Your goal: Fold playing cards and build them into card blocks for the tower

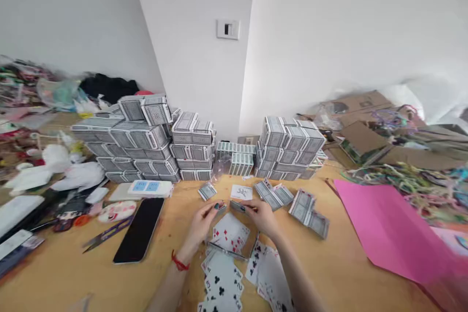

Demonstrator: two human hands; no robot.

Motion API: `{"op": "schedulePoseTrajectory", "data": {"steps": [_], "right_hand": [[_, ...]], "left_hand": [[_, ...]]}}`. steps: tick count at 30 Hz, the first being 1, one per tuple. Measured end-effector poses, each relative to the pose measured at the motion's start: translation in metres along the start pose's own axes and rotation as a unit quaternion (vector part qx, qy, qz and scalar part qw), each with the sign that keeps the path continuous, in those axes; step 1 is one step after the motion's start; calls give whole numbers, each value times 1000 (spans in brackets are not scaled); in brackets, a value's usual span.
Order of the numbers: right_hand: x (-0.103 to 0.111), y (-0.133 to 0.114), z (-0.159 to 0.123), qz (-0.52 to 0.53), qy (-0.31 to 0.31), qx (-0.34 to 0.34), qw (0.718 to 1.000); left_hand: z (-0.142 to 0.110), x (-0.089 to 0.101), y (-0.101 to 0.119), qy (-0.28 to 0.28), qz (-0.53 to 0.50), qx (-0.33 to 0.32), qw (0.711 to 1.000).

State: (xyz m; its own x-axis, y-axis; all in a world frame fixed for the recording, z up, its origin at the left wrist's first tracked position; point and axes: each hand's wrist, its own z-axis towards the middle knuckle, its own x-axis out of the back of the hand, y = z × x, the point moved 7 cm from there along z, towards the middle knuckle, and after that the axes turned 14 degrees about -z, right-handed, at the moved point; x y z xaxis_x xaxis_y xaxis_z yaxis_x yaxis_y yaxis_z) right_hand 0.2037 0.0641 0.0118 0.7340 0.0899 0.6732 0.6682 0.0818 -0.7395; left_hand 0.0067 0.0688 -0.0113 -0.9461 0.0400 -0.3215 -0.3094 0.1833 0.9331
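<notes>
My left hand (200, 228) pinches a small grey-backed playing card (221, 209), seen nearly edge-on. Opposite it, my right hand (262, 215) grips another grey-backed card (237, 206), also tilted. Between my wrists lie face-up diamond cards (229, 231), with a thin card edge or strip (228, 250) across their near side. Closer to me, club cards (221, 280) spread out in an overlapping fan. More face-up cards (270, 273) lie partly under my right forearm. A white card with dark script (242, 192) rests just beyond my fingers.
Stacked blocks of folded cards stand at the left (142, 141), middle (193, 146) and right (290, 144). Loose folded card pieces (303, 204) lie to the right. A phone (139, 230), scissors (106, 235) and a pink sheet (387, 229) flank the work area.
</notes>
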Motion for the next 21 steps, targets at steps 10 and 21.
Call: {"op": "schedulePoseTrajectory", "data": {"steps": [10,21], "right_hand": [[13,5,12,-74,18,-13,997],[9,-9,77,-332,-105,-24,937]], "left_hand": [[-8,13,-2,-12,-198,1,980],[-8,13,-5,-84,-169,-52,981]]}}
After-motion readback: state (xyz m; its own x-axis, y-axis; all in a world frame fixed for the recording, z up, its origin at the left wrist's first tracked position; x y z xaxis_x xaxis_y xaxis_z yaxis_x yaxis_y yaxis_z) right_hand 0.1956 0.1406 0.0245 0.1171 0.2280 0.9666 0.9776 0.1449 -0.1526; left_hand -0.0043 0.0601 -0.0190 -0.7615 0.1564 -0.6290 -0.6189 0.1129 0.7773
